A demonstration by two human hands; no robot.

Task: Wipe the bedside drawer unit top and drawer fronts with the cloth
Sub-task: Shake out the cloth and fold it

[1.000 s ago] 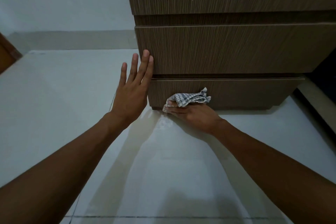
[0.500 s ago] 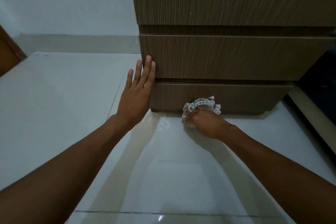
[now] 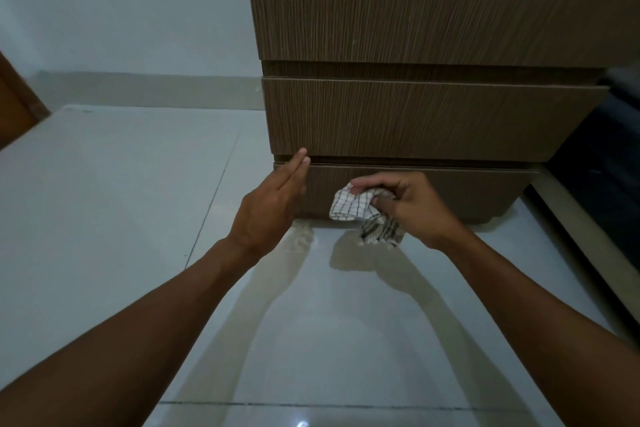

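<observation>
Fingers of the right hand (image 3: 414,208) curl around a crumpled white cloth with a thin dark check (image 3: 360,211), so that grip is closed on the fabric. Most of the cloth bunches out to the left of the fingers, and a darker-striped fold hangs below the palm toward the glossy white tiled floor (image 3: 138,218). The bundle sits in front of the lowest drawer front (image 3: 450,191) of the brown wood-grain bedside drawer unit (image 3: 433,10), near that panel's left half; whether it touches the panel I cannot tell. The left hand (image 3: 273,204) is flat and empty, fingers straight and together, held edge-on at the unit's left corner. Its fingertips (image 3: 303,156) reach the gap between the lowest drawer front and the middle drawer front (image 3: 433,118). Both bare forearms stretch in from the bottom of the view, and their reflections show on the tiles.
</observation>
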